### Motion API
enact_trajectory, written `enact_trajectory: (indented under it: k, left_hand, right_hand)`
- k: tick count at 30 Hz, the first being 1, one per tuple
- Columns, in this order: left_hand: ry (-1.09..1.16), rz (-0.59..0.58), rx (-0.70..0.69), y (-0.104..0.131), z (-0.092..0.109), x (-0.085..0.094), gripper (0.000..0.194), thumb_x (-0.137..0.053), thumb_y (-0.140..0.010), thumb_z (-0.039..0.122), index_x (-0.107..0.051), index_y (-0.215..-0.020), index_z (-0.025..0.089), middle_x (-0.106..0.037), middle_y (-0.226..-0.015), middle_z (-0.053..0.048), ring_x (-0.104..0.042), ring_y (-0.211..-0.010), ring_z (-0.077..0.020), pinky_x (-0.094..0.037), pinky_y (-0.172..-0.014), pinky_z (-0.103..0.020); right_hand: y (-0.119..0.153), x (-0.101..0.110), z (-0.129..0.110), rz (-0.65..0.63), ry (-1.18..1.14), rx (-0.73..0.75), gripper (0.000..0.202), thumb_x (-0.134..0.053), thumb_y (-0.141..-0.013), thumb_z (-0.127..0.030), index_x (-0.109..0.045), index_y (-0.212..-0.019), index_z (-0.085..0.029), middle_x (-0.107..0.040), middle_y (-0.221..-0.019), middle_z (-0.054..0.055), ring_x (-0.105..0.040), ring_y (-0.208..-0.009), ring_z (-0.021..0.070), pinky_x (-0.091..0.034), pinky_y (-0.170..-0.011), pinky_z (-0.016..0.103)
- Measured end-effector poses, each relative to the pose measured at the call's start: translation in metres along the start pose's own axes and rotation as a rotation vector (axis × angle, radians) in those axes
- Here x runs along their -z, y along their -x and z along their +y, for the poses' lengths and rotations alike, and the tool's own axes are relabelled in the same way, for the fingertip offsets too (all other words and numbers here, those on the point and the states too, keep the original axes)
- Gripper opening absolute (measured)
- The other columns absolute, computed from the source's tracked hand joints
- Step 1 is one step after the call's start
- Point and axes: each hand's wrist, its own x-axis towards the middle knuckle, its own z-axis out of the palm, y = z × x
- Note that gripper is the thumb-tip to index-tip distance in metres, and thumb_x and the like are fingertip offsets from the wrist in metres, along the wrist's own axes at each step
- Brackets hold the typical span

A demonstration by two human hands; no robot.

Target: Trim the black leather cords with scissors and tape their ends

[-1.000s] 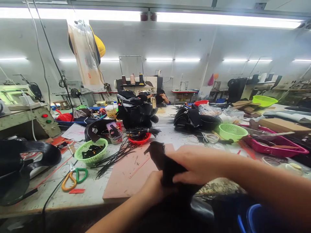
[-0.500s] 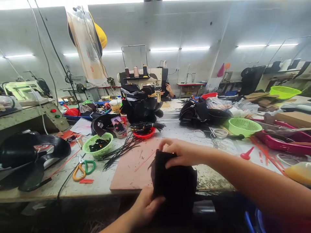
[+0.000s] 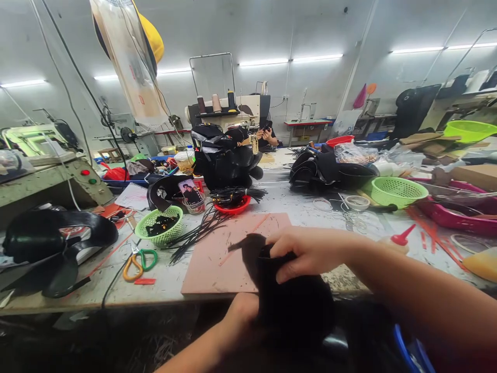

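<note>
A dark, soft black piece of material (image 3: 295, 311), perhaps leather or cloth, is held up at the table's front edge. My right hand (image 3: 298, 251) grips its upper edge, thumb on the near side and fingers curled over the top. Low on its left side my left hand (image 3: 243, 311) clasps it, most of the fingers hidden behind the material. A thin dark flap (image 3: 252, 256) sticks out to the left over the pink board (image 3: 209, 274). The lower end of the piece merges with the shadow below the table.
Left of the board lie scissors (image 3: 135, 261) and a green basket (image 3: 176, 228) of black parts. Behind it stand a red bowl (image 3: 243, 205) with black strips and a stack of black pieces (image 3: 221, 171). A glue bottle (image 3: 402, 238) is by my right forearm. A co-worker (image 3: 267, 135) sits beyond.
The black piece has tilted and shifted slightly right with both hands. A dark flap now spreads out on its left side. My left thumb no longer shows on the front. The view has dipped slightly.
</note>
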Motion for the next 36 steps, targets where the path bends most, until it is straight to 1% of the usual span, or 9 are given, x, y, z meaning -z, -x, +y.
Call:
enact_trajectory:
  k: [4,6,8,10,13,20,26,29,36]
  left_hand:
    - [-0.084,0.101,0.022,-0.011,-0.029,-0.001,0.041,-0.066,-0.063,0.038,-0.063,-0.099,0.019,-0.065,-0.101,-0.007,-0.056,-0.095,-0.0283,-0.043,-0.085,-0.043]
    - [-0.066,-0.005,0.035,-0.012,-0.035,0.006,0.069,-0.077,-0.044,0.043,-0.059,-0.106,0.017,-0.062,-0.108,-0.010,-0.053,-0.099,-0.0320,-0.041,-0.086,-0.046]
    - [0.061,-0.092,0.006,-0.009,-0.030,0.017,0.087,-0.076,-0.039,0.051,-0.052,-0.115,0.016,-0.058,-0.115,-0.012,-0.050,-0.103,-0.0331,-0.040,-0.089,-0.046]
    - [0.214,-0.029,0.012,-0.003,-0.016,0.030,0.072,-0.057,-0.060,0.061,-0.050,-0.118,0.018,-0.057,-0.117,-0.011,-0.050,-0.106,-0.0300,-0.040,-0.089,-0.043]
    - [0.181,0.058,0.074,0.003,0.007,0.043,0.049,-0.049,-0.076,0.046,-0.052,-0.117,0.020,-0.056,-0.119,-0.008,-0.046,-0.112,-0.0260,-0.034,-0.096,-0.040]
    - [0.439,0.206,0.224,0.003,0.020,0.043,0.035,-0.058,-0.074,0.030,-0.059,-0.109,0.023,-0.063,-0.110,-0.004,-0.054,-0.102,-0.0229,-0.040,-0.090,-0.037]
    - [0.610,0.184,0.311,0.002,0.026,0.041,0.025,-0.063,-0.070,0.025,-0.067,-0.094,0.017,-0.070,-0.082,-0.004,-0.061,-0.075,-0.0173,-0.046,-0.071,-0.029]
    - [0.652,0.214,0.334,0.003,0.025,0.042,0.019,-0.066,-0.067,0.023,-0.069,-0.084,0.017,-0.069,-0.073,-0.003,-0.061,-0.068,-0.0149,-0.046,-0.065,-0.025]
    - [0.643,0.215,0.289,0.004,0.023,0.043,0.025,-0.064,-0.068,0.023,-0.068,-0.092,0.017,-0.069,-0.075,-0.003,-0.060,-0.069,-0.0153,-0.046,-0.066,-0.026]
  right_hand:
    - [-0.009,-0.016,-0.018,0.029,0.338,-0.192,0.015,-0.052,-0.076,-0.021,-0.065,-0.071,-0.015,-0.059,-0.072,0.004,-0.054,-0.059,0.0136,-0.035,-0.051,0.024]
    - [-0.014,-0.026,-0.021,0.048,0.440,-0.248,0.018,-0.048,-0.076,-0.019,-0.064,-0.069,-0.014,-0.057,-0.070,0.005,-0.052,-0.054,0.0131,-0.030,-0.047,0.025]
    - [-0.016,-0.034,-0.018,0.071,0.444,-0.257,0.018,-0.047,-0.076,-0.020,-0.062,-0.070,-0.014,-0.057,-0.072,0.005,-0.052,-0.054,0.0127,-0.029,-0.047,0.025]
    - [-0.017,-0.041,-0.011,0.086,0.408,-0.237,0.016,-0.048,-0.075,-0.022,-0.062,-0.070,-0.015,-0.058,-0.075,0.004,-0.053,-0.057,0.0129,-0.031,-0.049,0.024]
    - [-0.015,-0.049,-0.003,0.121,0.356,-0.209,0.015,-0.049,-0.076,-0.024,-0.061,-0.074,-0.016,-0.059,-0.080,0.004,-0.055,-0.065,0.0143,-0.035,-0.055,0.024]
    - [-0.018,-0.069,0.001,0.374,0.096,-0.187,0.022,-0.046,-0.083,-0.031,-0.060,-0.073,-0.017,-0.054,-0.098,0.007,-0.055,-0.078,0.0149,-0.043,-0.067,0.026]
    - [-0.023,-0.090,0.006,0.655,-0.039,-0.177,0.018,-0.055,-0.076,-0.027,-0.052,-0.062,-0.016,-0.045,-0.104,0.008,-0.052,-0.064,0.0099,-0.046,-0.062,0.027]
    - [-0.025,-0.094,0.007,0.708,-0.099,-0.159,0.020,-0.057,-0.073,-0.024,-0.047,-0.058,-0.017,-0.046,-0.089,0.005,-0.050,-0.061,0.0101,-0.045,-0.057,0.025]
    - [-0.028,-0.095,0.012,0.745,-0.138,-0.094,0.020,-0.050,-0.074,-0.016,-0.041,-0.056,-0.018,-0.050,-0.088,0.006,-0.054,-0.067,0.0120,-0.046,-0.059,0.026]
